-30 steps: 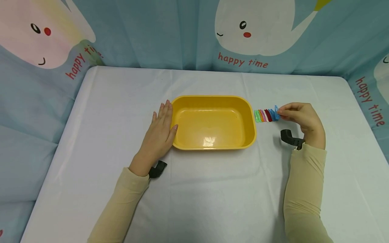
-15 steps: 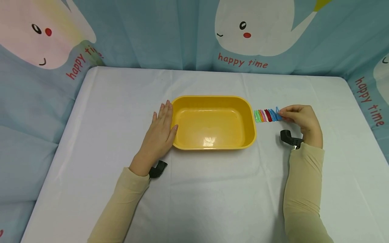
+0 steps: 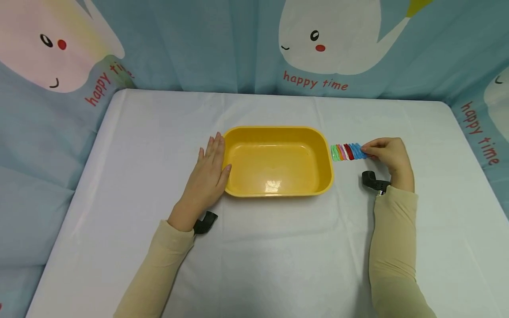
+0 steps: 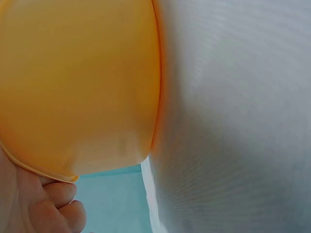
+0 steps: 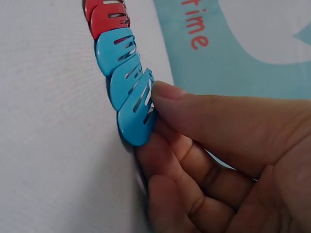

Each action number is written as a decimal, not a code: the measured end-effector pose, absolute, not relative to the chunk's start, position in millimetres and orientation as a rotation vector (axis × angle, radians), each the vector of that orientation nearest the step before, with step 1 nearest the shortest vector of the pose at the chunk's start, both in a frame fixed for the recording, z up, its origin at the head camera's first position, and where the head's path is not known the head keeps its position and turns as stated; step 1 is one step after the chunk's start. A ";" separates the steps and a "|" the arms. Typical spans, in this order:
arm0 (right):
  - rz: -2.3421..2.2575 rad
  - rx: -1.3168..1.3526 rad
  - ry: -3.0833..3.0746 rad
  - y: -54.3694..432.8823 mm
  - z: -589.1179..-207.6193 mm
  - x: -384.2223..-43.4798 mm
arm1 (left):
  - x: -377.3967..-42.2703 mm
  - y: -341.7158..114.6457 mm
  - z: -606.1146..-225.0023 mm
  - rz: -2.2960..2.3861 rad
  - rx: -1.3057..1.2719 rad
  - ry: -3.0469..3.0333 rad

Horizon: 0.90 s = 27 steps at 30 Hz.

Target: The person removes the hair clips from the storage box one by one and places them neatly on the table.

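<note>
Along the left rim of a yellow plastic basin (image 3: 278,170), my left hand (image 3: 203,179) rests with its fingers straight. The left wrist view shows the basin's side wall (image 4: 87,92) close up, with fingertips at its rim. To the right of the basin, several snap hair clips (image 3: 345,152) lie in an overlapping row: green, orange, pink, white, dark red and blue. My right hand (image 3: 391,159) pinches the blue hair clip (image 5: 132,121) at the row's right end between thumb and fingers. That clip overlaps the neighbouring blue clip (image 5: 124,82), and red clips lie beyond.
A white cloth (image 3: 278,256) covers the table. Black wrist-camera mounts (image 3: 374,181) stick out beside both wrists. A blue curtain (image 3: 207,44) with whale prints hangs behind the table's far edge and along the sides.
The blue hair clip in my right hand has come down from a raised angle to lie in line with the row. My left hand stays at the basin's rim.
</note>
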State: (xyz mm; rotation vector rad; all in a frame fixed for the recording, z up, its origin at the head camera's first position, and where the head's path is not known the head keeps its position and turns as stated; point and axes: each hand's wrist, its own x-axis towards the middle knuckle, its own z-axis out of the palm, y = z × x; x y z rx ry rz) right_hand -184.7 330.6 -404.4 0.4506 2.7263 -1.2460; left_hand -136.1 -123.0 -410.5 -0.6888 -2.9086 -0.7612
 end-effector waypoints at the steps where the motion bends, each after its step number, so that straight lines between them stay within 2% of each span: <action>1: -1.241 0.452 2.724 330.3 -404.6 -185.0 | -136.3 -123.1 -410.9 -0.761 -0.688 -2.908; 27: -1.244 0.483 2.713 327.5 -407.8 -185.8 | -136.2 -124.1 -413.9 -0.750 -0.672 -2.921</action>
